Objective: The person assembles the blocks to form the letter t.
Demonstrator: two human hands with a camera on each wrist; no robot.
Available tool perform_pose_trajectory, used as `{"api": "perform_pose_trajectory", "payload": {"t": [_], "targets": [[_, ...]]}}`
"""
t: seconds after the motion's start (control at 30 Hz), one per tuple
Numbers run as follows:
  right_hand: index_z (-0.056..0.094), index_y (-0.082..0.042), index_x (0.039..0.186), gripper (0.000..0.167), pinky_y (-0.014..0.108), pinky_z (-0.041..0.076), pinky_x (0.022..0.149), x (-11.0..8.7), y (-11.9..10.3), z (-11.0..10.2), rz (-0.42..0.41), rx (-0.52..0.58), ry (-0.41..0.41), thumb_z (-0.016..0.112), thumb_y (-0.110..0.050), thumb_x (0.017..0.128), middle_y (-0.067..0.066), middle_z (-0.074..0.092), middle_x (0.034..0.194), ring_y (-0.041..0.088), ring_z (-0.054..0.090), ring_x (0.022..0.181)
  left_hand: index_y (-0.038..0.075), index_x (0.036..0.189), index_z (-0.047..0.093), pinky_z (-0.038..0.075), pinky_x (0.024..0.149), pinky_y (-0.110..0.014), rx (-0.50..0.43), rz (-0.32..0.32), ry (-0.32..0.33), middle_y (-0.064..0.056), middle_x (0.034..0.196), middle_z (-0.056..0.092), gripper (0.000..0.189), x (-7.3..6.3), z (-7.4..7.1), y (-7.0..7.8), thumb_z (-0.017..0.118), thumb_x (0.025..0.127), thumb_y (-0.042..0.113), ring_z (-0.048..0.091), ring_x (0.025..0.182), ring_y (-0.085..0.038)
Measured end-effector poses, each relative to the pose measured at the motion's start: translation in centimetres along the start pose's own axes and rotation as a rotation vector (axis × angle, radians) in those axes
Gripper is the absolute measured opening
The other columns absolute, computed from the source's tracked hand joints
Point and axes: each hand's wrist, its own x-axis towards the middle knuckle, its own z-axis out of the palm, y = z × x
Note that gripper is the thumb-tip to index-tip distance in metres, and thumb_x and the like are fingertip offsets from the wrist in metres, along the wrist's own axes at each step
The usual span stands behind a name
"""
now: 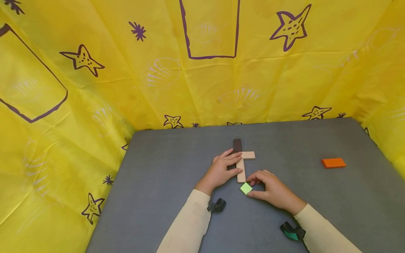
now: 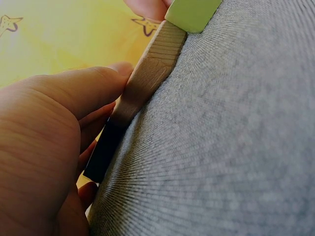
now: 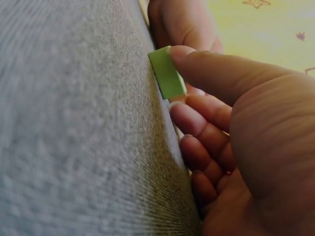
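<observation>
Three wooden blocks lie flat and close together on the grey table: a dark brown block (image 1: 237,145) at the far end, a pale crosswise block (image 1: 249,155) and a pale lengthwise block (image 1: 241,175). My left hand (image 1: 221,168) rests over their left side, fingers extended across the crosswise block and thumb touching the lengthwise one, hiding part of both. At the near end of the lengthwise block, my right hand (image 1: 275,189) pinches a light green block (image 1: 246,188) between thumb and fingers. That green block (image 3: 168,73) stands turned at an angle, its corner close to the wood.
An orange block (image 1: 333,163) lies apart on the right side of the grey table (image 1: 158,196). Yellow cloth (image 1: 202,95) printed with starfish and fish hangs behind the table and along its sides. Both wrists wear dark camera mounts (image 1: 217,205).
</observation>
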Motion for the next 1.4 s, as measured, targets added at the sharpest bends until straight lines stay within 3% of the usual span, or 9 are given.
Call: {"api": "perform_pose_trajectory", "payload": {"t": [0.47, 0.7, 1.4], "targets": [[0.075, -0.019, 0.113, 0.03, 0.036, 0.049, 0.081, 0.0, 0.2, 0.1, -0.005, -0.021, 0.008, 0.094, -0.026, 0.091, -0.014, 0.065, 0.099, 0.011, 0.057, 0.092, 0.015, 0.156, 0.063, 0.02, 0.127, -0.055, 0.001, 0.0, -0.003, 0.012, 0.163, 0.05, 0.056, 0.0, 0.0, 0.0, 0.078, 0.105, 0.032, 0.024, 0.161, -0.01], [0.075, -0.02, 0.113, 0.03, 0.034, 0.052, 0.082, 0.0, 0.9, -0.3, -0.02, 0.012, -0.02, 0.094, -0.019, 0.09, -0.012, 0.067, 0.104, 0.011, 0.058, 0.094, 0.015, 0.156, 0.063, 0.02, 0.127, -0.055, 0.005, -0.006, -0.004, 0.012, 0.163, 0.05, 0.056, 0.0, -0.1, 0.1, 0.078, 0.105, 0.032, 0.024, 0.161, -0.01], [0.074, -0.022, 0.109, 0.028, 0.039, 0.047, 0.083, 0.0, 0.4, 0.1, -0.055, -0.054, 0.001, 0.094, -0.019, 0.09, -0.015, 0.064, 0.101, 0.011, 0.055, 0.093, 0.015, 0.156, 0.062, 0.02, 0.127, -0.056, -0.002, -0.006, -0.009, 0.011, 0.163, 0.051, 0.056, 0.0, -0.1, 0.1, 0.078, 0.105, 0.031, 0.024, 0.161, -0.01]]}}
